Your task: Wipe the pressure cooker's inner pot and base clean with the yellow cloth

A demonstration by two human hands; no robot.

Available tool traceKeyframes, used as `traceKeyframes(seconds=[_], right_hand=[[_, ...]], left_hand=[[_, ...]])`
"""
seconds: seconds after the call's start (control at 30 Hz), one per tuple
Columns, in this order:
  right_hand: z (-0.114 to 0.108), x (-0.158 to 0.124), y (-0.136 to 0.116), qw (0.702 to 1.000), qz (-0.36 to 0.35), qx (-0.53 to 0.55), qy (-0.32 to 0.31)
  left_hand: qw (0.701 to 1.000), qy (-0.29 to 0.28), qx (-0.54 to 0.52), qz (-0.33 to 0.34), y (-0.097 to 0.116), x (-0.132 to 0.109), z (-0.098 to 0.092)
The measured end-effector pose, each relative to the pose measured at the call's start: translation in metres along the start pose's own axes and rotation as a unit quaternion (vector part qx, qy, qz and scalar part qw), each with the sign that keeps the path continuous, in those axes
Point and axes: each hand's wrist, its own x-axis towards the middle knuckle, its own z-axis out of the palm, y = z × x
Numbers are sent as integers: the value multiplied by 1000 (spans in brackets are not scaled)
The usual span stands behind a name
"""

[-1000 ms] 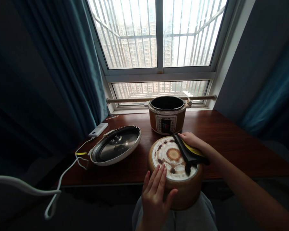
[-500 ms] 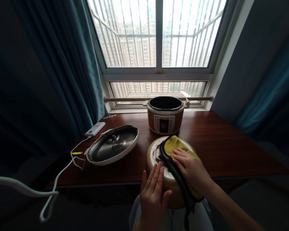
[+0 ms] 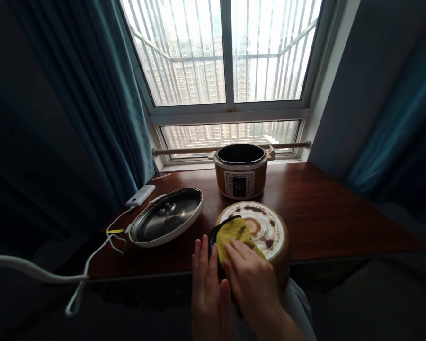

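An upturned brown inner pot (image 3: 270,232) with a stained white base rests near me, against the table's front edge. My right hand (image 3: 252,279) presses a yellow cloth (image 3: 232,234) with a black edge flat on the pot's left side, fingers stretched out over it. Beside it, my left hand (image 3: 208,289) lies flat with fingers straight against the pot's left wall. The cooker body (image 3: 240,177), open and without its pot, stands at the back by the window. Its lid (image 3: 166,220) lies upside down to the left.
The wooden table (image 3: 323,213) runs under the window. A white power bank (image 3: 140,195) with a white cable (image 3: 92,258) lies at the left edge. Teal curtains hang on both sides. A wooden rod lies along the sill.
My right hand has swept the cloth from the pot's far right side across its base to the near left. The left hand shifted left along the pot's wall.
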Motion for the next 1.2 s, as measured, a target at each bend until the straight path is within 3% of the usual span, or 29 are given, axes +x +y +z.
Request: traceKeyframes(seconds=[0.07, 0.13, 0.23, 0.3, 0.43, 0.57, 0.63, 0.7, 0.83, 0.93, 1.03, 1.2], right_hand=[[-16, 7, 9, 995, 30, 93, 6], [-29, 11, 26, 985, 75, 136, 81], [-35, 9, 63, 964, 128, 74, 220], [-31, 5, 87, 954, 155, 32, 254], [-17, -5, 120, 940, 246, 102, 212], [-12, -9, 127, 925, 280, 180, 183], [-13, -9, 126, 924, 282, 182, 183], [-15, -8, 124, 926, 280, 180, 181], [-18, -7, 122, 928, 275, 174, 181], [-18, -7, 121, 928, 277, 172, 179], [-18, -7, 121, 928, 279, 172, 179], [-17, -7, 121, 926, 281, 171, 187]], left_hand=[[1000, -11, -12, 8, 12, -3, 10], [999, -31, -6, 5, 23, -6, 25], [997, -52, 46, 28, 34, -10, 46], [996, -42, 71, 35, 38, -9, 56], [998, 1, 45, 42, 34, -6, 59], [992, -37, 5, 117, 13, 3, 43], [979, -103, -11, 177, -1, 15, 30], [951, -205, -21, 230, -13, 33, 17], [889, -383, -60, 244, -23, 78, 3], [862, -438, -93, 238, -30, 110, 12], [855, -449, -121, 231, -50, 134, 35], [852, -445, -260, 93, -87, 150, 75]])
